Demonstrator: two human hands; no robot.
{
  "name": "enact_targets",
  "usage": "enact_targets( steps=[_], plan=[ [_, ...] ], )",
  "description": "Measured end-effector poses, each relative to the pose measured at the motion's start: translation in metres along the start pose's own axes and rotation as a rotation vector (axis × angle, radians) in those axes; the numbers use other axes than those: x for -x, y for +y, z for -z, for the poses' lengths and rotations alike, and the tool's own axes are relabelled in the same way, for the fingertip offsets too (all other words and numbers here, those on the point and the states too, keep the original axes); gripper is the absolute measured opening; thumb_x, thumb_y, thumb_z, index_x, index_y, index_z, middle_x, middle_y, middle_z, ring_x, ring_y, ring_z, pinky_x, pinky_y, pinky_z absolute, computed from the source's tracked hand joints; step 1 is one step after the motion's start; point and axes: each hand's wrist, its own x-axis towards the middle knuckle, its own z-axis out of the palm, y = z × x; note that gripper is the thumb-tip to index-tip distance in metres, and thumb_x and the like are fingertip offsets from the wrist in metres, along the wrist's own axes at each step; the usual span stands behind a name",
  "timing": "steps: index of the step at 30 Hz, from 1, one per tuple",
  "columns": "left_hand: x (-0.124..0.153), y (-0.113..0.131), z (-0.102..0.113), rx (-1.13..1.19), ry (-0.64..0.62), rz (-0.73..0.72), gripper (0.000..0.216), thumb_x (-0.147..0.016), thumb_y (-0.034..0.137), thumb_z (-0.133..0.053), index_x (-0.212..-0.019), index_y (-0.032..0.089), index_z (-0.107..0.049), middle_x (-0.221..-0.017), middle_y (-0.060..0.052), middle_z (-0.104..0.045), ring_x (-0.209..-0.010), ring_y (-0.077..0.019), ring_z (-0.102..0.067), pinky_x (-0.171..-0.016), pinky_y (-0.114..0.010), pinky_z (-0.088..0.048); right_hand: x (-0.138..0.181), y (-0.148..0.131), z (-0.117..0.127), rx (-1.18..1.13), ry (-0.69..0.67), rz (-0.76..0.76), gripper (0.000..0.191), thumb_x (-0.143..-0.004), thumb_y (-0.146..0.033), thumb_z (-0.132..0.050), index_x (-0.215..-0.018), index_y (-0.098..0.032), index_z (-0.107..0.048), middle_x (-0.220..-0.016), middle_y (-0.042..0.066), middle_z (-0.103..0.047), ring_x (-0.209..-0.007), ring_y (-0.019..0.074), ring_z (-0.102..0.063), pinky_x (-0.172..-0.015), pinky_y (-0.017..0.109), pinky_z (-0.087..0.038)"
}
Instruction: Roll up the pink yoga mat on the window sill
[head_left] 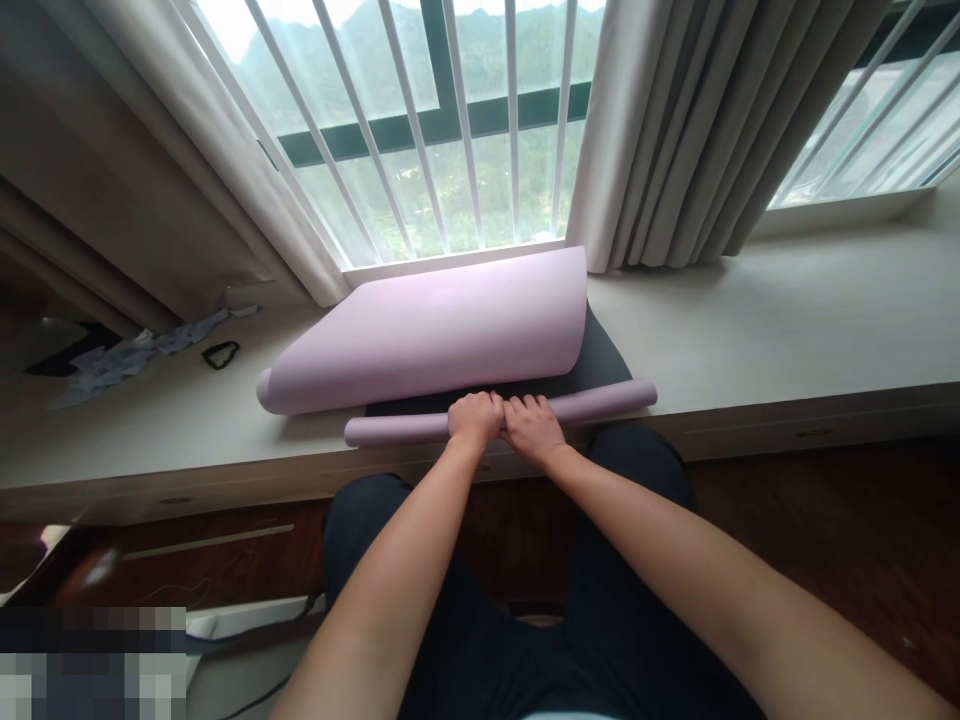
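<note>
A mat, pink on one face and dark grey on the other, lies on the window ledge. Its near end is wound into a narrow pink roll (607,401) along the ledge's front edge. The far part (435,330) curls up in a wide, loose bend, with the grey face (600,340) showing beneath on the right. My left hand (476,415) is closed over the middle of the narrow roll. Right beside it, my right hand (534,428) also grips the roll, fingers curved over its top. The undersides of both hands are hidden.
A white ledge (795,320) runs beneath the barred window (465,150), between grey curtains (667,130). At the left are crumpled pale scraps (120,360) and a small black loop (220,354). My knees (367,510) are close to the drawer fronts below.
</note>
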Motion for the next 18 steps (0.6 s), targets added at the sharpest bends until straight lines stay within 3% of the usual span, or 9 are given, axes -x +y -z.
enact_targets(
  steps=[5, 10, 18],
  plan=[
    [0.007, -0.003, 0.002, -0.017, -0.027, -0.001, 0.055, -0.103, 0.038, -0.033, -0.096, 0.017, -0.083, -0.100, -0.017, -0.079, -0.095, -0.0326, -0.077, -0.084, -0.041, -0.058, 0.004, -0.004, 0.006, -0.027, -0.018, 0.003, 0.061, -0.103, -0.055, -0.048, -0.141, -0.009, -0.059, -0.116, 0.020, -0.066, -0.105, 0.0314, -0.056, -0.092, 0.043, -0.035],
    [0.013, -0.002, 0.005, -0.029, -0.030, -0.017, 0.053, -0.102, 0.039, -0.035, -0.099, 0.017, -0.083, -0.102, -0.018, -0.079, -0.097, -0.0344, -0.076, -0.083, -0.042, -0.058, 0.008, -0.003, 0.002, -0.046, 0.013, 0.004, 0.057, -0.097, -0.054, -0.059, -0.135, -0.011, -0.062, -0.115, 0.019, -0.066, -0.107, 0.0318, -0.054, -0.093, 0.044, -0.034],
    [0.014, -0.001, 0.001, 0.021, -0.032, 0.027, 0.055, -0.102, 0.043, -0.036, -0.096, 0.017, -0.084, -0.094, -0.017, -0.079, -0.090, -0.0336, -0.077, -0.080, -0.041, -0.058, 0.015, -0.004, -0.010, -0.067, 0.118, 0.002, 0.061, -0.101, -0.056, -0.049, -0.140, -0.011, -0.062, -0.111, 0.017, -0.066, -0.103, 0.0315, -0.052, -0.097, 0.047, -0.033]
  ],
)
